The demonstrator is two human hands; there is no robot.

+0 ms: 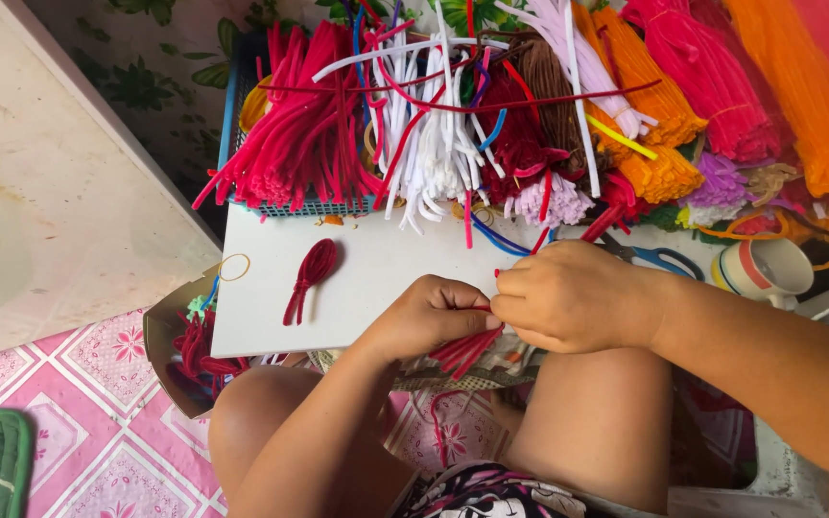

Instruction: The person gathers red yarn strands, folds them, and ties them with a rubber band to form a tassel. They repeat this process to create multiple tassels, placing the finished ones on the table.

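Note:
My left hand [426, 317] and my right hand [568, 295] meet over the front edge of a white board [357, 278], both pinching a small bundle of folded red pipe cleaners [465, 349] that sticks out below my fingers. A finished dark red looped pipe-cleaner piece [312, 274] lies on the board to the left, apart from my hands. My knees are under the board.
A blue basket [242, 105] and heaps of red, white, brown, orange, pink and purple pipe cleaners [549, 105] fill the back. Blue-handled scissors [659, 259] and a cup [765, 269] sit at right. A cardboard box [170, 345] with red pieces sits at left.

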